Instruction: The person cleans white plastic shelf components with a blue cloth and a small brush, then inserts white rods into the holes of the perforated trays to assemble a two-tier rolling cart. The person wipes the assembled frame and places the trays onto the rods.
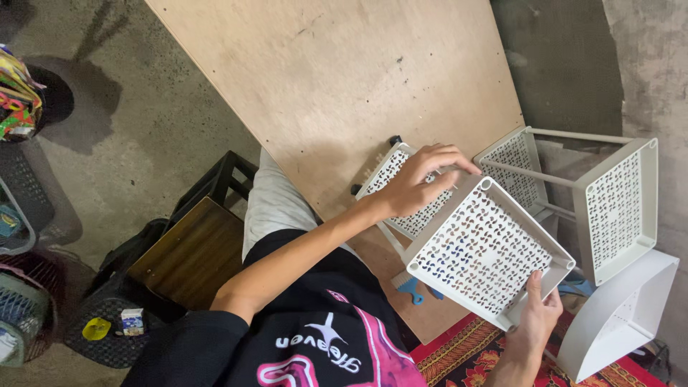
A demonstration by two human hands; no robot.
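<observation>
The left hand lies with fingers curled over the top edge of a white perforated tray, its grip clenched on the rim. The right hand holds the same tray at its lower right edge, thumb on the patterned face, fingers behind. The tray is tilted, its underside toward the camera, held above the near edge of the plywood surface.

Under the left hand a second perforated tray rests on the surface, joined to the held one by thin white rods. A small black wheel shows at its far corner.

Right of the surface stands a rack of two more trays joined by rods, lying on its side; what they hold cannot be seen. A white panel leans below it. On the floor at left are dark baskets, their contents unclear, and a wooden stool.
</observation>
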